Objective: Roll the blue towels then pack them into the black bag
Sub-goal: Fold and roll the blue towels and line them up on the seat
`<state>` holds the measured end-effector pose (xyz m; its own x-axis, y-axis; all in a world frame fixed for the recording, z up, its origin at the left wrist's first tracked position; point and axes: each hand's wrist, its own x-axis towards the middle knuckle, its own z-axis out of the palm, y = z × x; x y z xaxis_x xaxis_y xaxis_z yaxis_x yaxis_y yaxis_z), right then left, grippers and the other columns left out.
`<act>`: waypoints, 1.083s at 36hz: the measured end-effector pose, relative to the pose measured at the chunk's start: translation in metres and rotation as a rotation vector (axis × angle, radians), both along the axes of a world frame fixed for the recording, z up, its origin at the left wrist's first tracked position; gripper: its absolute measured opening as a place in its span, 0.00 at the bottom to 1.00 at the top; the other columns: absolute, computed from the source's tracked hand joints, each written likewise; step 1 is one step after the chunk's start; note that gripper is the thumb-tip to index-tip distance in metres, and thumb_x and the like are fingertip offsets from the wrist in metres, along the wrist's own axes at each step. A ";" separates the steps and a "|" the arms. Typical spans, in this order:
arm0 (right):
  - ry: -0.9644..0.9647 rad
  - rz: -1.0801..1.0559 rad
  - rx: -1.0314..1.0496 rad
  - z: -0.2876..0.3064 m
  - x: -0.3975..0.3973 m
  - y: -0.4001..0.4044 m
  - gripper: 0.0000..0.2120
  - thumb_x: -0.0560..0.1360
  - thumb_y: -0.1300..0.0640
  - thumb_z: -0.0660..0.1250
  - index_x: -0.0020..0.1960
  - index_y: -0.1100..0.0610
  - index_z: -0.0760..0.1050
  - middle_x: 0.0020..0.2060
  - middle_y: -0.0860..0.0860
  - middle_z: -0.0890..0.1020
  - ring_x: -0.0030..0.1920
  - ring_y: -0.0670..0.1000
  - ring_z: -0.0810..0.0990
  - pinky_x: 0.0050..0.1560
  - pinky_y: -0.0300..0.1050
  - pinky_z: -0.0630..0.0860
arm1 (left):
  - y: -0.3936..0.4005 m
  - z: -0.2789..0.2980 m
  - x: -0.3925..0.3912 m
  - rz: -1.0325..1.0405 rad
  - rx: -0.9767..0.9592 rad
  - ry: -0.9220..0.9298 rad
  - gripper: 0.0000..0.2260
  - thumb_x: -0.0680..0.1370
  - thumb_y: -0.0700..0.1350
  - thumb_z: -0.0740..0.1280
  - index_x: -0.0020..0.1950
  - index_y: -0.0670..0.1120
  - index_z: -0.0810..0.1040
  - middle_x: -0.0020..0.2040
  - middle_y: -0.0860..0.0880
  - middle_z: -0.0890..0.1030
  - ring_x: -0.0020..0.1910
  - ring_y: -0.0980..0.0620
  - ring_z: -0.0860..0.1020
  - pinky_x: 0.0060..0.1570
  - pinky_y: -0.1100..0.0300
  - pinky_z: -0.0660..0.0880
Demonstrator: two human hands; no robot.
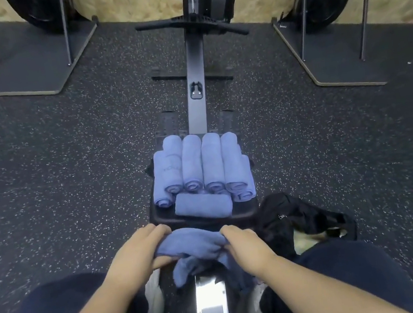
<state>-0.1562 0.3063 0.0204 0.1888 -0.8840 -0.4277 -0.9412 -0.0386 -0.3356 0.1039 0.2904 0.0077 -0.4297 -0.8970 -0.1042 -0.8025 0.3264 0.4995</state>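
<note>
The blue towel (pixel 190 242) being worked is soft, light terry that will sag and unroll if let go, so it looks best taken at its two ends with the fingers over the top and the thumbs tucked under, keeping the roll tight while it turns. That is how the hands sit: the left hand (pixel 136 252) curls over the left end of the roll, fingers on top and thumb underneath, and the right hand (pixel 242 244) grips the right end, fingers bunched into the cloth. The towel lies just nearer the person than the black seat (pixel 161 218) of the rowing machine, over the metal rail (pixel 212 308), with a loose tail hanging below the roll.

The cloth is a dull mid-blue, matte and slightly fuzzy, creased where the fingers press. On the seat the rolled towels (pixel 201 167) lie side by side, spiral ends facing the person, with more under them and one laid crosswise at the seat's near edge. The black bag (pixel 300 220) lies crumpled on the floor just right of the seat, its mouth partly open; nothing blue shows inside it, so packing seems not yet begun
</note>
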 end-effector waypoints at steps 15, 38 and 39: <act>-0.290 -0.252 -0.188 0.018 -0.015 0.003 0.10 0.80 0.57 0.56 0.60 0.50 0.63 0.57 0.47 0.74 0.52 0.57 0.76 0.53 0.49 0.71 | 0.013 0.031 -0.024 0.080 -0.035 0.079 0.25 0.73 0.72 0.48 0.63 0.63 0.70 0.49 0.61 0.74 0.50 0.60 0.74 0.49 0.59 0.73; -0.665 -0.198 -0.429 0.119 0.039 0.068 0.08 0.73 0.56 0.66 0.52 0.52 0.78 0.42 0.43 0.78 0.45 0.44 0.76 0.51 0.40 0.72 | 0.049 0.166 -0.099 0.416 -0.084 0.698 0.06 0.77 0.42 0.68 0.41 0.51 0.78 0.32 0.54 0.77 0.30 0.62 0.73 0.35 0.71 0.69; -0.668 -0.189 -0.455 0.124 0.037 0.069 0.09 0.74 0.55 0.65 0.53 0.52 0.78 0.44 0.45 0.80 0.47 0.45 0.77 0.52 0.42 0.73 | 0.050 0.172 -0.098 0.404 -0.077 0.719 0.06 0.77 0.41 0.69 0.41 0.50 0.78 0.31 0.54 0.77 0.30 0.62 0.72 0.34 0.71 0.69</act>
